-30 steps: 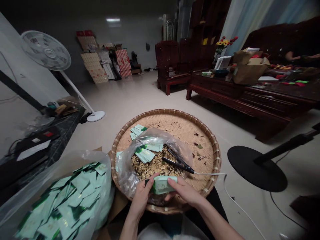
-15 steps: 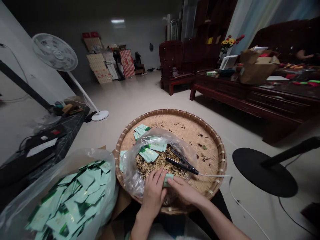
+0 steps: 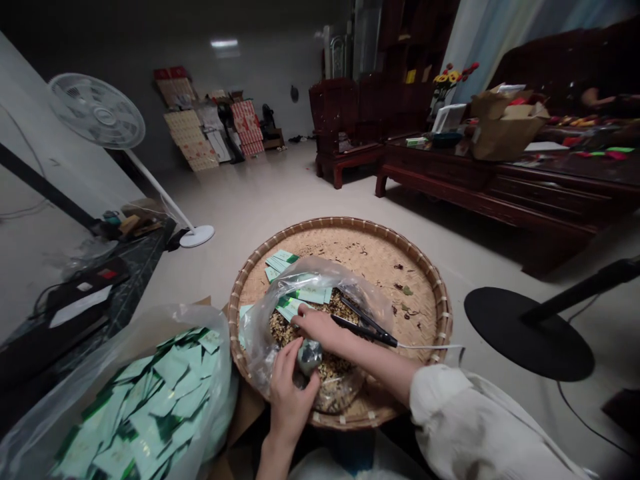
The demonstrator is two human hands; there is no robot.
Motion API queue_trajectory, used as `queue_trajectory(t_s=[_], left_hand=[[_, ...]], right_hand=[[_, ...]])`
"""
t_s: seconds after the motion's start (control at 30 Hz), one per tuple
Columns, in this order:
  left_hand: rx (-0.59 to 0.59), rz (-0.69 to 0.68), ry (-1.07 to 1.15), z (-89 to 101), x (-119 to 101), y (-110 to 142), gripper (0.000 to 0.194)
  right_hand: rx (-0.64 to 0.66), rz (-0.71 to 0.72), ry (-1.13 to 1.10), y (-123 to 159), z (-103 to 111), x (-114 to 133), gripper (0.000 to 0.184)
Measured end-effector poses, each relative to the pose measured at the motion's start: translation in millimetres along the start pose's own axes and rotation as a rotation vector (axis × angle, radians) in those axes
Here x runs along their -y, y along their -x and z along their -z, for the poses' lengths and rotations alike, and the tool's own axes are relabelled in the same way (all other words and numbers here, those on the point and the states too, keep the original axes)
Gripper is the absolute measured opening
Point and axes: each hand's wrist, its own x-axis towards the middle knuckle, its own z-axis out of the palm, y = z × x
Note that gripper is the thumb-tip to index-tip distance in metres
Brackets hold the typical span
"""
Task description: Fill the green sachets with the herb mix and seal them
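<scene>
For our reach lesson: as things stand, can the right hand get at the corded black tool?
Probably yes: the black tool lies beside the right hand, apparently uncovered, though that hand is at the green packets.

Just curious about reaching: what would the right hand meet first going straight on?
The right hand would likely first meet the pale green packets; depth is unclear, and it may already touch them.

Pale floor (image 3: pixel 270 180), dark wooden table (image 3: pixel 445 173), matching chair (image 3: pixel 333 117); bluish curtain (image 3: pixel 480 50), dim back wall (image 3: pixel 270 63)

Packets (image 3: pixel 311 295) in bag (image 3: pixel 257 340) on tray (image 3: pixel 385 270)
</scene>
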Motion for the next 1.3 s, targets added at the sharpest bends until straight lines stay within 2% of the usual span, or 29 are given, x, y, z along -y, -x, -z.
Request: queue_trajectory(t_s=[0.07, 0.17, 0.33, 0.4, 0.57, 0.73, 0.87, 0.93, 1.07, 1.1, 1.17, 1.23, 1.3], left_hand=[[-0.004, 0.021, 0.003, 3.2, 0, 1, 0.044], [0.008, 0.024, -0.005, 8.5, 1, 3, 0.041], [0.025, 0.024, 0.005, 12.6, 2, 5, 0.041], [0.015, 0.021, 0.014, 12.6, 2, 5, 0.041], [-0.016, -0.006, 0.034, 12.7, 0, 4, 0.041], [-0.026, -0.013, 0.036, 13.8, -3, 4, 0.041], [-0.016, -0.012, 0.059, 13.5, -4, 4, 0.041], [-0.012, -0.024, 0.064, 13.2, -4, 5, 0.040], [0.002, -0.018, 0.053, 14.4, 0, 6, 0.040], [0.001, -0.017, 0.049, 15.3, 2, 7, 0.040], [-0.016, -0.014, 0.042, 17.5, 6, 8, 0.038], [-0.041, 0.005, 0.043, 20.2, 9, 8, 0.037], [-0.069, 0.044, 0.057, 22.9, 12, 8, 0.035]], right_hand=[[0.026, -0.006, 0.020, -19, -3, 1, 0.019], [0.043, -0.056, 0.040, -41, 1, -10, 0.021], [0.033, -0.104, 0.059, -55, 12, -26, 0.031], [0.025, -0.044, 0.051, -55, 10, -19, 0.031], [0.053, 0.205, 0.028, -67, -3, 21, 0.033], [0.147, 0.277, 0.056, -86, -5, 40, 0.030], [0.147, 0.355, 0.077, -65, 4, 26, 0.037], [0.131, 0.414, 0.115, -40, 10, 14, 0.034], [0.133, 0.374, 0.099, 14, 23, -12, 0.031], [0.118, 0.327, 0.064, 24, 24, -18, 0.030], [0.087, 0.142, 0.003, 37, 24, -26, 0.035], [0.091, -0.045, -0.039, 41, 18, -29, 0.043], [0.114, -0.131, -0.065, 38, 8, -26, 0.051]])
